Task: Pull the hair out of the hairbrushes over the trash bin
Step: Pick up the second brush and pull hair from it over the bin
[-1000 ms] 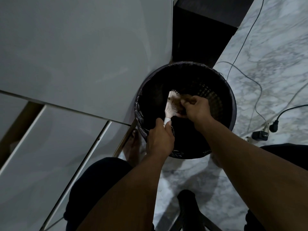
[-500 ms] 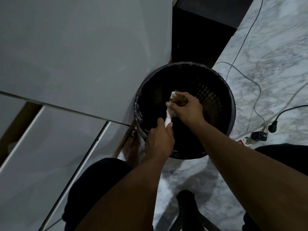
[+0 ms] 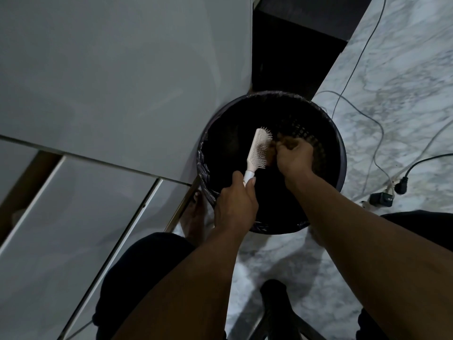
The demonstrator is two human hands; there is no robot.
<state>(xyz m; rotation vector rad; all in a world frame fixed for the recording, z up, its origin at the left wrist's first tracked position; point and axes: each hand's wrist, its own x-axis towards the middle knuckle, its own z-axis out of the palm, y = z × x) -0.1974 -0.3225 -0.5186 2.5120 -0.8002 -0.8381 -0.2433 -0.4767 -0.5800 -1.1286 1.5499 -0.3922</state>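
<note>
The trash bin (image 3: 342, 155) stood close beside the white cabinet panel (image 3: 122, 82) on its left, a bare foot (image 3: 193, 217) filling that narrow corner. Over its mouth the left grip (image 3: 235, 204) on the hairbrush (image 3: 257, 150) and the right grip (image 3: 294, 155) pinching hair (image 3: 269, 153) took the middle, while the far part lay open. Rightward, the marble floor (image 3: 404, 69) was open apart from loose cables (image 3: 381, 128) and a plug (image 3: 402, 185).
</note>
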